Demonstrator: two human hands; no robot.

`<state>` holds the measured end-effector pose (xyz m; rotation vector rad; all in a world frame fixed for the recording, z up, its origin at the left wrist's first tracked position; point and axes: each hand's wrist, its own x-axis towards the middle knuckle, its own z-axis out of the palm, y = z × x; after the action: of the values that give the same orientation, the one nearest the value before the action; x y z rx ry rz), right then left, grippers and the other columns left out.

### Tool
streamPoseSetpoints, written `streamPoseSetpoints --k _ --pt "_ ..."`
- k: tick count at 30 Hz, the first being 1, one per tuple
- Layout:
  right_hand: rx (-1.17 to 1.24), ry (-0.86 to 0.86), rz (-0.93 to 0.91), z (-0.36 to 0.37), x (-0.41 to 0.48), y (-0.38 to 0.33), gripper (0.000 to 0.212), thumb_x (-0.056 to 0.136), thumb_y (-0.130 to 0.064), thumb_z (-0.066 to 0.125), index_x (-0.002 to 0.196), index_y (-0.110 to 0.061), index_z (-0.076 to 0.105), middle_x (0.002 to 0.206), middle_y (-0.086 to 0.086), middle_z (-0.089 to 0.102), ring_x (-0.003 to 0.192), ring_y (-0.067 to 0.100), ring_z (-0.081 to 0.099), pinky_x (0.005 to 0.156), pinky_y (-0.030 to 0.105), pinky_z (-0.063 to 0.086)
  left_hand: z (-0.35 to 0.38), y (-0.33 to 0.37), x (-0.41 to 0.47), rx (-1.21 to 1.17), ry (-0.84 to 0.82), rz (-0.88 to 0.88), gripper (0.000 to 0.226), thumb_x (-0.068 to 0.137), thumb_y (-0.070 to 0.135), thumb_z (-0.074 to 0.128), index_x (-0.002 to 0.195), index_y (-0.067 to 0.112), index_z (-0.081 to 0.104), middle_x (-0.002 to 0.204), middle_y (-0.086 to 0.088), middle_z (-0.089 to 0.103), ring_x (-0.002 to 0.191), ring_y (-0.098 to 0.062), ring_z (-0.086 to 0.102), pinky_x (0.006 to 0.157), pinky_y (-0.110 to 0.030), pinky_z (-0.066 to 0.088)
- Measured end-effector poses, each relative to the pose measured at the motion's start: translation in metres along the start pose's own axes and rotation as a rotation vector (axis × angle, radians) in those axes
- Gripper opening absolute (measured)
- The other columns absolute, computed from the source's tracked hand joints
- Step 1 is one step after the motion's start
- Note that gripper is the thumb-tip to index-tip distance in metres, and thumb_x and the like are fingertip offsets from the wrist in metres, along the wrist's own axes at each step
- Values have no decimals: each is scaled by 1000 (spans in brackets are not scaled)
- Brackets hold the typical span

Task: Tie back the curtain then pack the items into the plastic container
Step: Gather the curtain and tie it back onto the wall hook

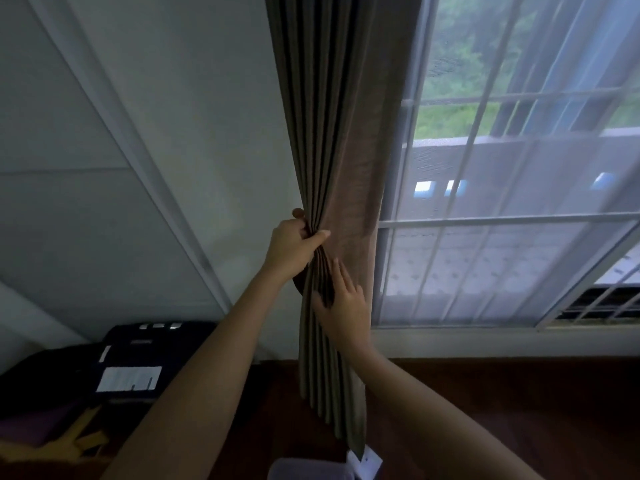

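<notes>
A brown pleated curtain (332,140) hangs in the middle of the view, gathered into a bundle beside the window. My left hand (294,245) grips the gathered folds from the left, thumb across the front. A dark band shows at the curtain's left edge just under that hand; I cannot tell what it is. My right hand (341,303) lies lower, fingers straight and pressed flat against the pleats. The plastic container is not in view.
A barred window (502,216) with a sheer white curtain fills the right side, with its sill (485,341) below. White wall panels are at the left. Dark bags or cases (131,362) lie at the lower left. A dark wooden surface (485,403) runs under the sill.
</notes>
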<state>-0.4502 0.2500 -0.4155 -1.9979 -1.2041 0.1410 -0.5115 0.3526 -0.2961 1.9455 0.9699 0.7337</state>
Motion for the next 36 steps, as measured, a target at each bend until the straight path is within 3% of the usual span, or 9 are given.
streamPoseSetpoints --k 4,9,13,17,19,22,25,29,36 --pt "4 14 197 6 10 1 98 83 -62 60 154 -14 12 160 5 21 136 25 36 106 40 38 15 1 5 -64 14 -41 27 84 32 69 93 7 71 87 -9 72 82 -20 70 79 -46 58" --pt "32 88 179 10 29 18 67 92 -27 60 149 -14 28 143 4 46 116 21 53 90 34 50 30 1 0 42 114 38 28 86 28 68 74 3 65 67 -8 67 63 -16 66 54 -26 50" --pt "131 -46 66 15 33 45 59 92 -23 57 147 -22 35 135 0 55 113 17 58 91 36 53 36 -13 3 69 187 73 31 88 27 65 79 -3 66 73 -10 69 68 -19 67 62 -31 56" --pt "150 -305 28 0 36 73 52 90 -18 57 140 -24 45 123 2 64 109 21 62 89 31 50 39 -21 13 -15 241 64 20 89 21 66 96 3 70 88 -2 71 78 -12 67 70 -20 53" --pt "148 -352 94 -13 44 83 48 94 -18 53 140 -26 46 124 3 65 112 22 61 90 30 48 41 -28 18 -61 189 31 27 89 21 66 112 7 66 100 1 69 90 -10 66 79 -16 52" --pt "209 -177 172 -38 60 83 44 93 -22 55 137 -28 50 115 -6 66 103 9 61 83 22 45 51 -39 22 -84 106 -7 47 89 24 66 133 13 52 119 3 62 106 -8 60 91 -18 46" --pt "360 7 125 -58 73 70 46 90 -20 63 134 -30 54 111 -11 67 101 -2 60 86 21 52 60 -40 23 -142 58 -22 51 90 19 63 138 15 46 122 5 58 111 -9 55 95 -20 42" --pt "378 22 60 -64 76 63 64 89 -16 67 145 -30 40 131 -2 59 114 1 53 96 26 51 68 -46 22 -168 -51 -62 54 91 13 61 141 17 40 126 2 56 115 -12 54 98 -24 41" --pt "384 -114 86 -73 82 53 88 85 -20 73 152 -37 19 139 -14 46 121 2 42 104 33 46 64 -62 15 -228 -99 -125 70 84 3 63 145 22 33 126 1 56 117 -17 54 101 -36 46"
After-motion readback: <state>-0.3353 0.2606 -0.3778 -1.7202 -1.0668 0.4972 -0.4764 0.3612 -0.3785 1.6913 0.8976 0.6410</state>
